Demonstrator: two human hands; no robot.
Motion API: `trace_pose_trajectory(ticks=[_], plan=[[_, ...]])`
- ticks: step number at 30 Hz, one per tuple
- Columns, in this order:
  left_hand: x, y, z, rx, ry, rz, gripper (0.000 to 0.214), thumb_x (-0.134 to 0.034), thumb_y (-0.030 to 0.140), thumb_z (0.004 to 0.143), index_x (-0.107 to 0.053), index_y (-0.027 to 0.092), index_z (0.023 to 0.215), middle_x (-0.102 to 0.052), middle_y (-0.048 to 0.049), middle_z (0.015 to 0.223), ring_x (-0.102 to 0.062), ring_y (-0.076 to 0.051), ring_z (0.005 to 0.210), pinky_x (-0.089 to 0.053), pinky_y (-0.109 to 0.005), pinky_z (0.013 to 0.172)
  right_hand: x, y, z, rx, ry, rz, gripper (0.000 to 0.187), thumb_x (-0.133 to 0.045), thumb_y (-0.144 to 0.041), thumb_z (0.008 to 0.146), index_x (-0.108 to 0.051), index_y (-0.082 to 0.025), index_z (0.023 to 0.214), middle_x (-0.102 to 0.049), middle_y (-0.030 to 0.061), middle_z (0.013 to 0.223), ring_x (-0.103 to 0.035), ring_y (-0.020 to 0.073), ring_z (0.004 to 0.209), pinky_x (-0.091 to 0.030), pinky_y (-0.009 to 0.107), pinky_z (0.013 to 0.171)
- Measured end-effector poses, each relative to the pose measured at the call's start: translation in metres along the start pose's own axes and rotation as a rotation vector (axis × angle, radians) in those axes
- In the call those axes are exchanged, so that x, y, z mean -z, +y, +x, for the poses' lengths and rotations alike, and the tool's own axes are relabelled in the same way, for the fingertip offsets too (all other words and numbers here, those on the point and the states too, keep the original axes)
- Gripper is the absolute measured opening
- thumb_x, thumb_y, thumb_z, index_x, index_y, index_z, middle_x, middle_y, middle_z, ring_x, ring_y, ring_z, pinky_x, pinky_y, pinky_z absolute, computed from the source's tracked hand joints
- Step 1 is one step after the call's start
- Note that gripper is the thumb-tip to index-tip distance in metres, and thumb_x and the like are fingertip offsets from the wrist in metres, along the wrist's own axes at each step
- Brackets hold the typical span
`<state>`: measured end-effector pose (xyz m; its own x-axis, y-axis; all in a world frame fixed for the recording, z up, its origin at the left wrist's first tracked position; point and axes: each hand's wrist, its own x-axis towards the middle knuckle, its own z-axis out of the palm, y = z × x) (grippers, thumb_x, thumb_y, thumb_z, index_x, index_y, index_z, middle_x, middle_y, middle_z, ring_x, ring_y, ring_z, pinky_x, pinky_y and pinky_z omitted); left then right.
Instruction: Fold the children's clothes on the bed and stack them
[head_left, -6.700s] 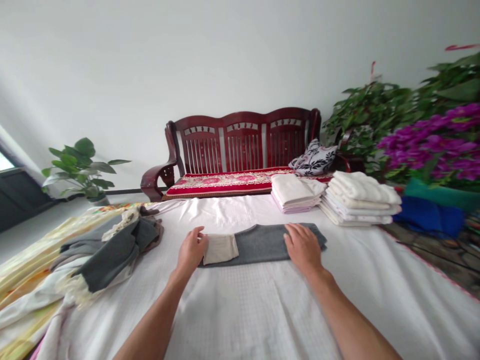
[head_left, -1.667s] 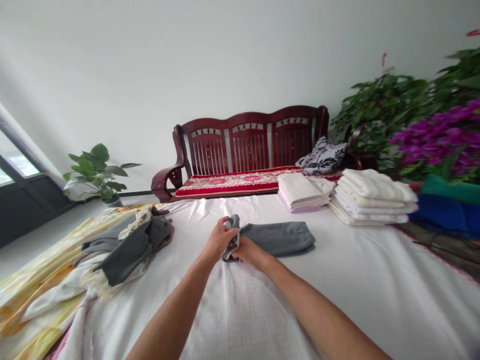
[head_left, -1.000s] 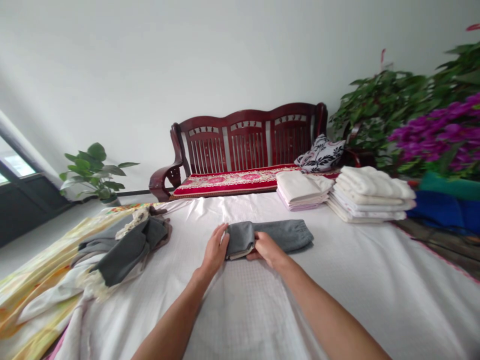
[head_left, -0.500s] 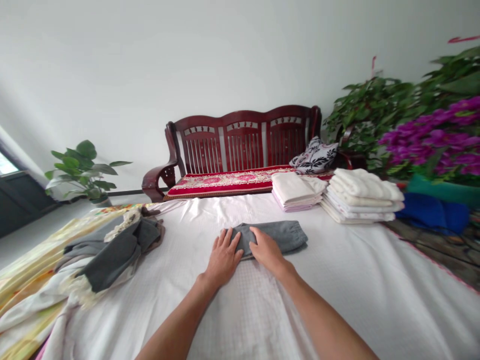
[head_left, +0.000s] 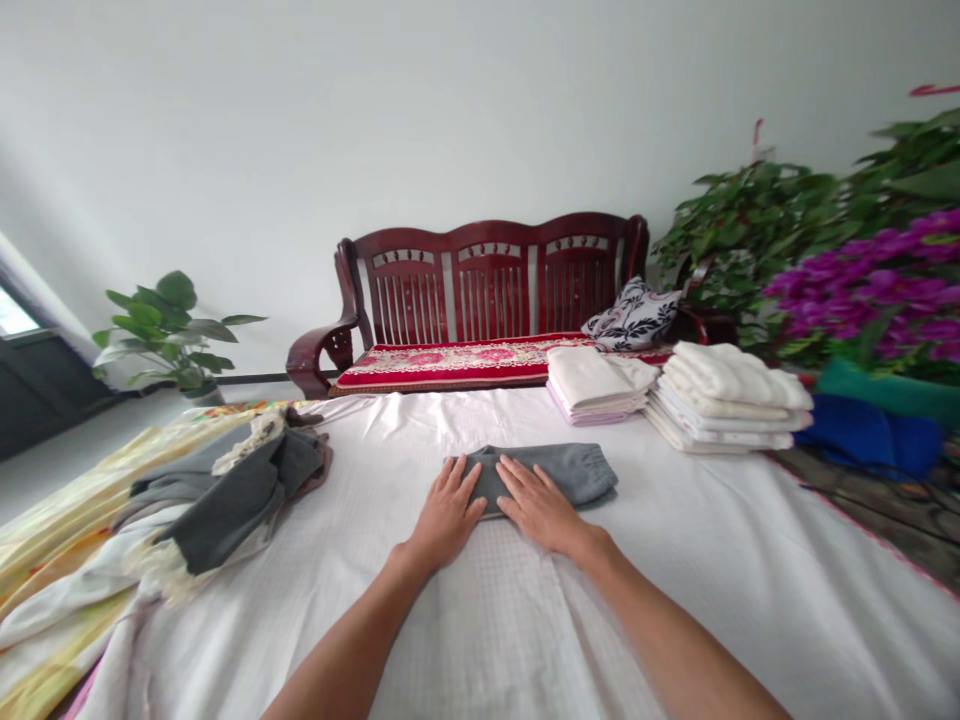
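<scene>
A folded grey garment with a gathered, elastic-looking edge at its right end lies flat on the white cloth. My left hand rests on its left end, fingers stretched out. Beside it, my right hand lies flat on the garment's middle with the fingers spread. Neither hand grips the fabric; both press on it from above. Part of the garment is hidden under the fingers.
Loose clothes lie heaped at the left. Two stacks stand at the back right: a lower folded stack and a taller white stack. Behind is a wooden bench. A blue item and purple flowers are at the right.
My right hand has flattened out on the garment, its fingers now spread where they were bunched before. My left hand stays in about the same place.
</scene>
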<state>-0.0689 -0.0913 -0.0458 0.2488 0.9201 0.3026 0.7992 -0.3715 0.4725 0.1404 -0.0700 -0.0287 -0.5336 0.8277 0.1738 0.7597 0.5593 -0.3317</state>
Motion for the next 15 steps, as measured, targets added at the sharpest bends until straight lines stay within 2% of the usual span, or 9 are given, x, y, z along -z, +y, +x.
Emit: trace_pose_trajectory(ticks=[2,4,6,8,12,15], plan=[[0.003,-0.006,0.001,0.083,0.064,-0.184,0.053,-0.049,0.035,0.096,-0.048,0.017,0.145,-0.037,-0.0157,0.159,-0.027,-0.029,0.15,-0.027,-0.048,0.121,0.005,0.006,-0.002,0.002,0.041,0.052,0.051,-0.038,-0.031,0.1,-0.045,-0.017,0.149,-0.043,0.014,0.155,-0.037,0.0239,0.145,-0.028,0.051,0.119],[0.009,-0.011,0.003,0.275,0.158,-0.386,0.052,-0.052,0.032,0.094,-0.05,0.015,0.143,-0.045,-0.0197,0.152,-0.044,-0.029,0.141,-0.036,-0.045,0.115,0.009,0.011,-0.005,-0.007,0.117,0.102,0.048,-0.038,-0.026,0.099,-0.051,-0.017,0.145,-0.049,0.0132,0.151,-0.041,0.0228,0.142,-0.031,0.048,0.118],[0.015,-0.014,0.004,0.486,0.232,-0.57,0.054,-0.061,0.031,0.09,-0.051,0.014,0.14,-0.054,-0.0211,0.143,-0.06,-0.027,0.124,-0.046,-0.04,0.105,0.009,0.015,-0.01,0.016,0.174,0.131,0.045,-0.041,-0.024,0.098,-0.057,-0.019,0.139,-0.052,0.0115,0.149,-0.043,0.0228,0.141,-0.032,0.047,0.117],[0.022,-0.015,0.006,0.628,0.258,-0.711,0.062,-0.072,0.031,0.082,-0.052,0.015,0.138,-0.061,-0.0201,0.134,-0.067,-0.025,0.11,-0.051,-0.034,0.093,0.007,0.016,-0.013,0.052,0.179,0.146,0.042,-0.045,-0.022,0.095,-0.063,-0.021,0.133,-0.056,0.0094,0.145,-0.046,0.0229,0.139,-0.032,0.047,0.117],[0.035,-0.009,0.012,0.728,0.159,-0.846,0.069,-0.08,0.034,0.074,-0.053,0.014,0.134,-0.071,-0.0102,0.103,-0.067,-0.017,0.075,-0.049,-0.024,0.063,0.006,0.014,-0.014,0.003,0.219,0.192,0.035,-0.048,-0.017,0.091,-0.073,-0.021,0.116,-0.071,0.008,0.124,-0.061,0.0221,0.121,-0.041,0.042,0.109],[0.042,0.0,0.018,0.747,0.036,-0.866,0.056,-0.083,0.034,0.069,-0.064,0.012,0.117,-0.066,-0.0002,0.072,-0.057,-0.012,0.055,-0.039,-0.021,0.049,0.01,0.008,-0.011,-0.051,0.298,0.266,0.033,-0.047,-0.014,0.09,-0.075,-0.019,0.107,-0.074,0.0086,0.111,-0.065,0.0213,0.107,-0.047,0.037,0.1]])
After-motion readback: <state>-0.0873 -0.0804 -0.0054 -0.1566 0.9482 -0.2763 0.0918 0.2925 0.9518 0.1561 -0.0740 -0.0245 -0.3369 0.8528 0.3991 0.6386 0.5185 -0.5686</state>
